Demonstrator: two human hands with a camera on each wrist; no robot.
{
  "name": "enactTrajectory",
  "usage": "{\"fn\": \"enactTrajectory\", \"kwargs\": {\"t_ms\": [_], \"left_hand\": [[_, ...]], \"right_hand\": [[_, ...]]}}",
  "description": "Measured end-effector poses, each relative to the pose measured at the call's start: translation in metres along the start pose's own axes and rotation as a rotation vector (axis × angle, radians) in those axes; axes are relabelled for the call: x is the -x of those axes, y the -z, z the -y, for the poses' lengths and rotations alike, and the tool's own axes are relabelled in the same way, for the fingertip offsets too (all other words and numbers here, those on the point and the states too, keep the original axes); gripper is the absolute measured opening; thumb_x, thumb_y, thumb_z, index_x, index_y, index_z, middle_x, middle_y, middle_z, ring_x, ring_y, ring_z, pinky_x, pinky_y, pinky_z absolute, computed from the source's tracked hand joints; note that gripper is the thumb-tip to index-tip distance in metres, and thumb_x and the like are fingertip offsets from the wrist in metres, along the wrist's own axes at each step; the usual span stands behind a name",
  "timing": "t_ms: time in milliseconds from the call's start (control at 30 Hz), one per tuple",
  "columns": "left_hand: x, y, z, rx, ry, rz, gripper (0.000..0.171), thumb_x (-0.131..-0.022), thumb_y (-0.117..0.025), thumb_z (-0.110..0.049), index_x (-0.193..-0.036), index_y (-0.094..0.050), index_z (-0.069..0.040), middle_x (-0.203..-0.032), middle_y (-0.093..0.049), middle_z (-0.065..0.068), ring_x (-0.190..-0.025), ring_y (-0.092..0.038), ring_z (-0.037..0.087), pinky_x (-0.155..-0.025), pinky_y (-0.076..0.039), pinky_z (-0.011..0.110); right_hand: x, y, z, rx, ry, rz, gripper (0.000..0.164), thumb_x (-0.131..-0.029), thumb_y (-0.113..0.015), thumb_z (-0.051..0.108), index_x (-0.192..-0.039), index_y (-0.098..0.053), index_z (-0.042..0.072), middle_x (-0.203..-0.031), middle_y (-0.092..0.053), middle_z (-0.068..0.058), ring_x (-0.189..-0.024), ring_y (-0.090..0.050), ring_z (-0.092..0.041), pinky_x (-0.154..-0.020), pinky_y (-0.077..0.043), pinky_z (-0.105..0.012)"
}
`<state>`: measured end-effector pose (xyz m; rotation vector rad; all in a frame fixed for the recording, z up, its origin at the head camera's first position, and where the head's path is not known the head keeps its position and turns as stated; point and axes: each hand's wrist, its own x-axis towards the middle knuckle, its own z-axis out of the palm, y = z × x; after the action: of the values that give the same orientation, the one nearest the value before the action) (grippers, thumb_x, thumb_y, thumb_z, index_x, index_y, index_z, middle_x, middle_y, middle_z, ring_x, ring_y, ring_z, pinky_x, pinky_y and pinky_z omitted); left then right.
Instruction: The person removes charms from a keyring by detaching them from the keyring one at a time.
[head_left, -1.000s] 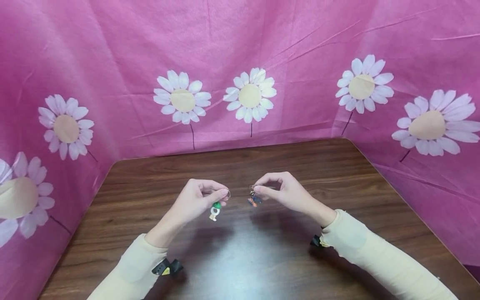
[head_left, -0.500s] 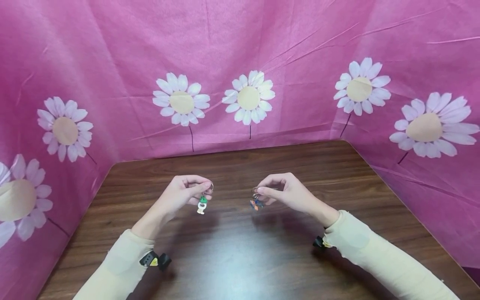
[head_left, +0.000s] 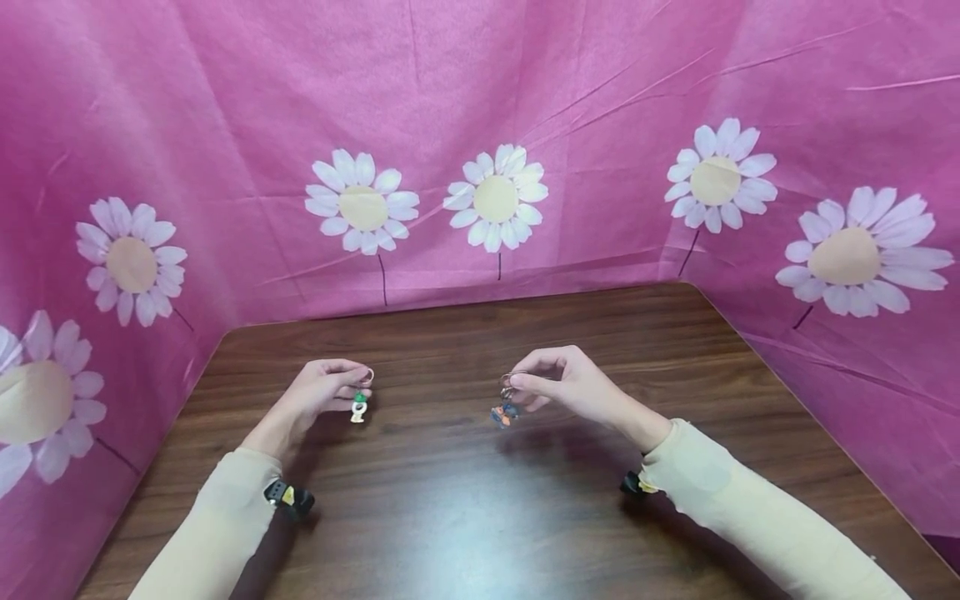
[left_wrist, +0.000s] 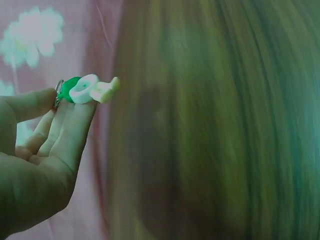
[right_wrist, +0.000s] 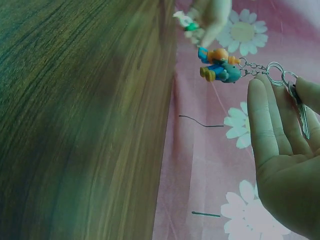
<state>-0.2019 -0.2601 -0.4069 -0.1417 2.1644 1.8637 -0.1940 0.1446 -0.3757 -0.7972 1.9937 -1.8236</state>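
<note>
My left hand pinches the ring of a keychain between thumb and fingers. From it hangs a small figure with a green top, a white ring-shaped middle and pale yellow feet, also plain in the left wrist view. Further right, my right hand pinches a bunch of metal rings with a key on it. Two little figures, one with orange and one blue-grey with yellow feet, dangle from short chains on these rings. Both hands hold their things above the brown table, well apart.
A brown wood-grain table lies under both hands, with a glare spot near its front. Pink cloth printed with white daisies stands around the back and sides. Black straps sit at both wrists, over pale sleeves.
My left hand has moved left with its keychain, away from the right hand. My right hand stays nearly in place, its figures swinging slightly.
</note>
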Motion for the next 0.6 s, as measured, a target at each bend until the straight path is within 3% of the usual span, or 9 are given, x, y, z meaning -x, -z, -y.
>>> {"fn": "enactTrajectory", "kwargs": {"t_ms": [100, 267, 433, 600], "left_hand": [[-0.003, 0.015, 0.012, -0.044, 0.027, 0.0, 0.033, -0.101, -0.063, -0.013, -0.124, -0.061, 0.012, -0.101, -0.074, 0.009, -0.085, -0.072, 0.014, -0.078, -0.061, 0.03], [-0.004, 0.028, 0.021, -0.136, 0.025, -0.009, 0.032, -0.101, -0.063, -0.012, -0.12, -0.062, 0.014, -0.098, -0.074, 0.008, -0.081, -0.07, 0.011, -0.076, -0.061, 0.03], [-0.006, 0.041, 0.027, -0.239, -0.008, -0.046, 0.032, -0.102, -0.062, -0.01, -0.118, -0.061, 0.017, -0.093, -0.072, 0.005, -0.078, -0.066, 0.012, -0.072, -0.061, 0.028], [-0.007, 0.056, 0.031, -0.256, 0.031, -0.07, 0.031, -0.101, -0.06, -0.004, -0.12, -0.057, 0.02, -0.089, -0.068, 0.0, -0.076, -0.061, 0.013, -0.069, -0.06, 0.026]], "right_hand": [[-0.003, -0.001, -0.001, -0.007, -0.011, 0.013, 0.019, -0.097, -0.07, 0.009, -0.11, -0.072, -0.004, -0.103, -0.074, -0.02, -0.09, -0.074, -0.034, -0.074, -0.06, -0.056], [-0.005, -0.002, -0.003, 0.004, -0.011, 0.014, 0.018, -0.096, -0.071, 0.009, -0.109, -0.073, -0.003, -0.103, -0.074, -0.019, -0.09, -0.074, -0.034, -0.073, -0.061, -0.052], [-0.005, -0.004, -0.003, -0.003, -0.012, 0.017, 0.018, -0.096, -0.071, 0.011, -0.109, -0.073, -0.001, -0.102, -0.075, -0.017, -0.091, -0.074, -0.035, -0.075, -0.059, -0.059], [-0.005, -0.007, -0.001, -0.002, -0.007, 0.033, 0.017, -0.097, -0.071, 0.013, -0.108, -0.073, 0.0, -0.101, -0.075, -0.016, -0.091, -0.074, -0.033, -0.076, -0.055, -0.065]]}}
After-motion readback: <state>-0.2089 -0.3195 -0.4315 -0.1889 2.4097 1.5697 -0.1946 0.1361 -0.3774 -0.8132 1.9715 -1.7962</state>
